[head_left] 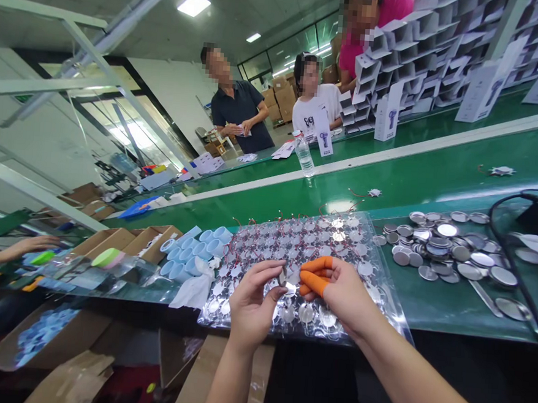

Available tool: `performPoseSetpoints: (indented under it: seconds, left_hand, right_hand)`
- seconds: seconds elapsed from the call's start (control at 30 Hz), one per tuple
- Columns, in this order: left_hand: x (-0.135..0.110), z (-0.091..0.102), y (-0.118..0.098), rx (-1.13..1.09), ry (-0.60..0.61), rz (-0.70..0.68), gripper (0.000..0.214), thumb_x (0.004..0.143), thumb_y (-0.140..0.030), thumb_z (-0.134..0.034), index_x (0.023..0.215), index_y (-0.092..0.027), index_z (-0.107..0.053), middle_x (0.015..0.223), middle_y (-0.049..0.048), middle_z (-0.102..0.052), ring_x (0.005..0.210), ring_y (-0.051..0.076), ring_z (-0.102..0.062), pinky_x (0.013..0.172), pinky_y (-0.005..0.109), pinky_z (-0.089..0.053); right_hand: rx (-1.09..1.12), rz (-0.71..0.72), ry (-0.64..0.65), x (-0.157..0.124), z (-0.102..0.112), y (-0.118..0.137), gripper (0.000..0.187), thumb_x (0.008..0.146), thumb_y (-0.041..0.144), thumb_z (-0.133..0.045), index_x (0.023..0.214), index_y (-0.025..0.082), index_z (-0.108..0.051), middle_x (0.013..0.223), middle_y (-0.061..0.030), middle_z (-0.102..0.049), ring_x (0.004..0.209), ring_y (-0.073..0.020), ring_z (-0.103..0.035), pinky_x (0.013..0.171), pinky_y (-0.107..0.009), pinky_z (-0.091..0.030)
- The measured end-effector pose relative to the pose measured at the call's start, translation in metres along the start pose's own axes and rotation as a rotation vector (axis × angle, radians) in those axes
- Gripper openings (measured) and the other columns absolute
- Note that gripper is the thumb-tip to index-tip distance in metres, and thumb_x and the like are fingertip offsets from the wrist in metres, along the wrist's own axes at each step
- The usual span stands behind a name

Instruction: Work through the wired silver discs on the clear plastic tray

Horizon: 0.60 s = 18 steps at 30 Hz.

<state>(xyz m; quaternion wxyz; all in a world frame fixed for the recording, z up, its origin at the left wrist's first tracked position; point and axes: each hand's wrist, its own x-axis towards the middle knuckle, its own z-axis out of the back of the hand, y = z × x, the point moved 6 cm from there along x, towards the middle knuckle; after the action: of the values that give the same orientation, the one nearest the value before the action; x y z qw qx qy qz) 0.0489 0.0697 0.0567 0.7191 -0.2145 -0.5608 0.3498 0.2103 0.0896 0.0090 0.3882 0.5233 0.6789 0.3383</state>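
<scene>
My left hand (255, 296) is closed, with a small round metal disc (283, 276) seen edge-on between its thumb and fingertips. Close by on the right, my right hand (337, 286) has its fingers curled together, several of them in orange finger cots (318, 275). Whatever those fingertips hold, if anything, is too small to make out. Both hands are above a clear plastic-covered tray (393, 308), on which rows of silvery star-edged round parts (306, 313) with thin red wires lie. To the right is a heap of loose metal discs (441, 244).
Light-blue plastic cups (186, 254) and crumpled white tissue (193, 289) lie left of the tray. A black cable (513, 268) curves at the right. Beyond stand a water bottle (303, 155) and stacked white boxes (399, 57). Three people are across the bench; another person's arm (14, 250) reaches in at left.
</scene>
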Motion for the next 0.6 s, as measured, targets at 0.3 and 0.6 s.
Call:
performPoseSetpoints:
  seconds: [0.3,0.6]
  left_hand:
    - [-0.001,0.001,-0.002,-0.025,-0.002,0.008,0.034,0.084,-0.006,-0.069,0.113,-0.023,-0.069,0.116,0.0099,-0.067,0.111,0.023,-0.064,0.093,0.037,-0.056]
    - [-0.002,0.003,-0.003,0.124,-0.006,-0.048,0.032,0.083,-0.01,-0.071,0.11,-0.026,-0.072,0.115,0.0092,-0.069,0.11,0.025,-0.065,0.094,0.042,-0.056]
  right_hand:
    - [-0.01,0.033,0.032,0.0,0.0,0.003,0.028,0.068,0.032,-0.082,0.084,0.014,-0.066,0.064,-0.0034,-0.068,0.058,-0.0178,-0.069,0.056,-0.03,-0.057]
    - [-0.087,0.085,-0.027,-0.004,0.0,0.007,0.027,0.069,0.032,-0.081,0.084,0.016,-0.067,0.067,-0.0041,-0.07,0.064,-0.0197,-0.071,0.06,-0.032,-0.059]
